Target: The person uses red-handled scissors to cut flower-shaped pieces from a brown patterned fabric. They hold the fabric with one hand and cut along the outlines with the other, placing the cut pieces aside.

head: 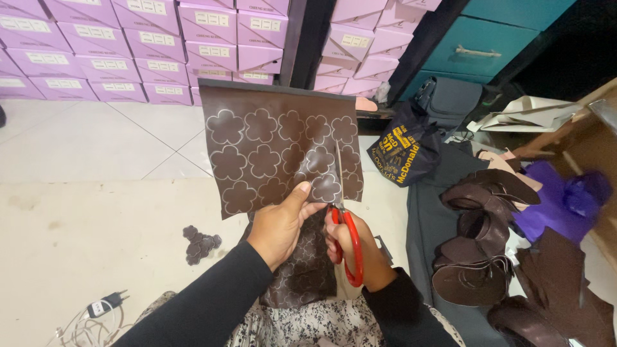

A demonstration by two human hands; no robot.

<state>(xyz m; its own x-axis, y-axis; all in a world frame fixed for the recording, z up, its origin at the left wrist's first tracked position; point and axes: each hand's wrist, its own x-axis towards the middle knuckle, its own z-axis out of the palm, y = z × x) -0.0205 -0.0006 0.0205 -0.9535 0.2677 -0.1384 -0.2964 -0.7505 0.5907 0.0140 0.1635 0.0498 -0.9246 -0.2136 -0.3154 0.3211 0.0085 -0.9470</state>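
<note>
Our right hand (350, 244) grips red-handled scissors (344, 212), blades pointing up and away into a brown sheet (270, 141) traced with flower outlines, while our left hand (279, 225) pinches the sheet's lower edge, holding it upright above the floor (96, 212). It looks thin, light and floppy, best held close to the cut, with its long axis running side to side; cut flowers (200, 244) lie on the floor below.

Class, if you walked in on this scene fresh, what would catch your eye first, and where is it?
Centre frame, the left hand holds up a brown sheet drawn with pale flower outlines, while the right hand cuts it with red-handled scissors. Behind, lilac boxes stack high; at right lie dark leather pieces.
</note>
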